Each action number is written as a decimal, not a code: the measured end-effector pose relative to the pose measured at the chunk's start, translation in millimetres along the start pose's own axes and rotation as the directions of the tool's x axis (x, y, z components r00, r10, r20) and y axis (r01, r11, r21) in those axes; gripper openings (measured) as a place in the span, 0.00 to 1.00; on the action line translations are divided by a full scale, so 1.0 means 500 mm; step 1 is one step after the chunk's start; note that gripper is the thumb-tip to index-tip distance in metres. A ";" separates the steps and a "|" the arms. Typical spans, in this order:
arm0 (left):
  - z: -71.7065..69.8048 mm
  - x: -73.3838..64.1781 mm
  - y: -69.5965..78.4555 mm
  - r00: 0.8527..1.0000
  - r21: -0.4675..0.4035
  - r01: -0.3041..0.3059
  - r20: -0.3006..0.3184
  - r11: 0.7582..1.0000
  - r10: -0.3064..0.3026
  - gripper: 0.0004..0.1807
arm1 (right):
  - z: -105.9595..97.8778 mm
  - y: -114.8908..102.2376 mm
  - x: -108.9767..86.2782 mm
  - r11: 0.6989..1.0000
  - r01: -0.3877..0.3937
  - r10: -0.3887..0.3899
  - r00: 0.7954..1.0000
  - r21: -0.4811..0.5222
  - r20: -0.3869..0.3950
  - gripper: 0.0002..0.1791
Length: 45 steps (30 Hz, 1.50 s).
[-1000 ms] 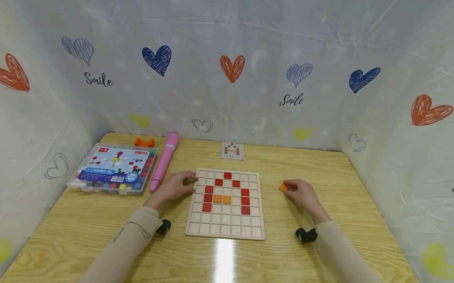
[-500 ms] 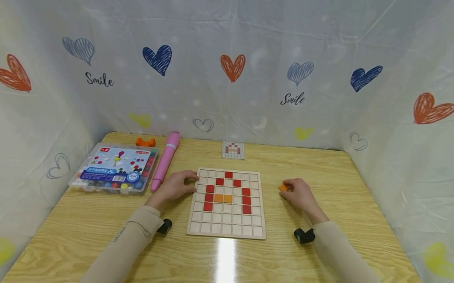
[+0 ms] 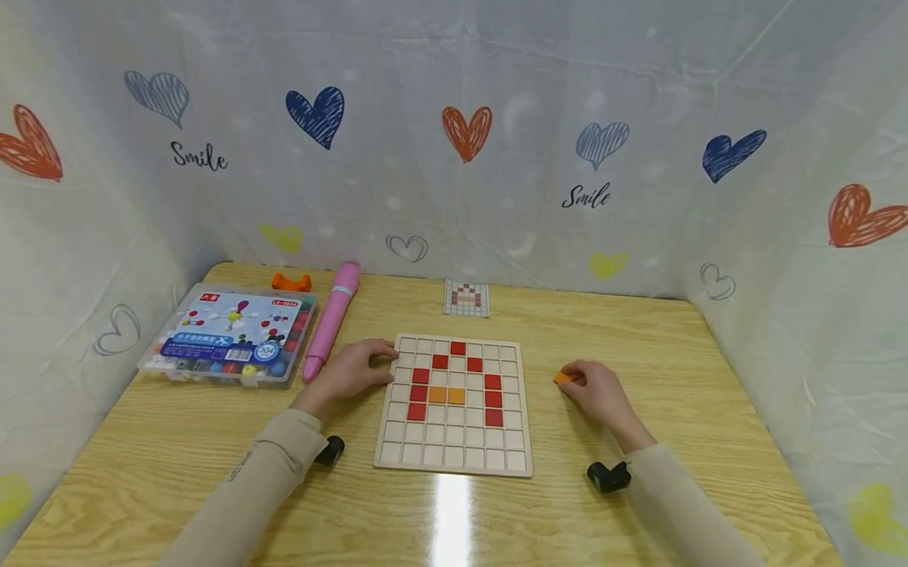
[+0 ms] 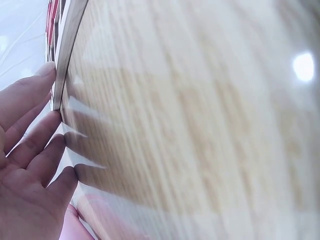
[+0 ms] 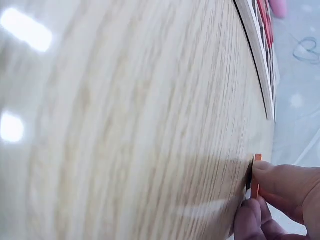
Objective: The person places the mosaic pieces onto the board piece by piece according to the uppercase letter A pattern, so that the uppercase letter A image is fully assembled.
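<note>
A wooden grid board (image 3: 454, 436) lies on the table, bearing red square tiles (image 3: 458, 348) in an arch shape and two orange tiles (image 3: 446, 395) side by side in the middle. At its left edge is my left hand (image 3: 349, 370), thumb and fingers spread; in the left wrist view the thumb (image 4: 35, 85) rests on the board's rim and the other fingers are loosely extended. To the right of the board, my right hand (image 3: 600, 399) pinches a thin orange tile (image 5: 257, 175) between thumb and fingers, low over the tabletop.
Behind the board lies a small printed pattern card (image 3: 466, 299). At the left are a clear plastic box (image 3: 230, 334) with coloured balls, a pink tube-shaped object (image 3: 332, 323) and an orange piece (image 3: 291, 283). A heart-printed curtain (image 3: 534, 153) encloses the table.
My right hand, still pinching the orange tile, has shifted very slightly. My left hand stays at the board's left edge, and the tiles on the board have not moved.
</note>
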<state>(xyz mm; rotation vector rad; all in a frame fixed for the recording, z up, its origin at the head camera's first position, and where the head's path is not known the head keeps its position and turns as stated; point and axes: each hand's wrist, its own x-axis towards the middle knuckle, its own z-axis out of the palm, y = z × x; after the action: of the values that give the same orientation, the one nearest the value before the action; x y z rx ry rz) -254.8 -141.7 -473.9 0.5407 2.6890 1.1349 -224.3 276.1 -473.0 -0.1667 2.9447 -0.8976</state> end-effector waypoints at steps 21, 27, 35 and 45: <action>0.000 0.003 0.004 1.000 0.009 0.017 0.010 1.000 -0.017 0.20 | 0.038 -0.111 -0.033 0.983 0.048 -0.063 0.995 0.178 0.080 0.15; 0.000 0.002 0.003 1.000 0.012 0.026 0.012 1.000 -0.026 0.20 | 0.056 -0.137 -0.025 0.980 0.082 -0.104 0.988 0.181 0.117 0.15; 0.001 0.002 0.001 1.000 0.005 0.023 0.010 1.000 -0.023 0.20 | 0.080 -0.172 -0.015 0.979 0.084 -0.113 0.981 0.184 0.155 0.14; -0.003 -0.001 0.008 1.000 0.021 0.011 0.014 1.000 -0.011 0.20 | 0.096 -0.189 0.001 0.978 0.172 -0.193 0.962 0.118 0.193 0.12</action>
<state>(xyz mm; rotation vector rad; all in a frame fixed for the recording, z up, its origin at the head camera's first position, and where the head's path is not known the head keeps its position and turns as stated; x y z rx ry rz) -253.6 -140.6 -470.1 0.5343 2.6915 1.0971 -212.4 171.5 -460.1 -0.5013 2.7211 -0.9832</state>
